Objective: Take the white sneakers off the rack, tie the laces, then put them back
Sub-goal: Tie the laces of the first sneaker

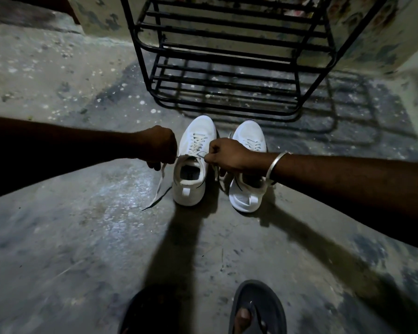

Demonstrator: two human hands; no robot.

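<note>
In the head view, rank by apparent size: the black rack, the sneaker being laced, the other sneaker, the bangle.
1. black rack
2. sneaker being laced and other sneaker: look alike, no ranking; the other is partly hidden by the wrist
3. bangle

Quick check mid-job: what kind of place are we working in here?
Probably a dim corner of a home entryway: a bare concrete floor, a black metal shoe rack against a peeling wall, and white sneakers in front.

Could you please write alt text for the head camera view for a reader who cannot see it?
Two bare hands, left hand and right hand, pull the laces of the left white sneaker apart on a concrete floor. The other sneaker stands beside it, before a black metal rack.
</note>
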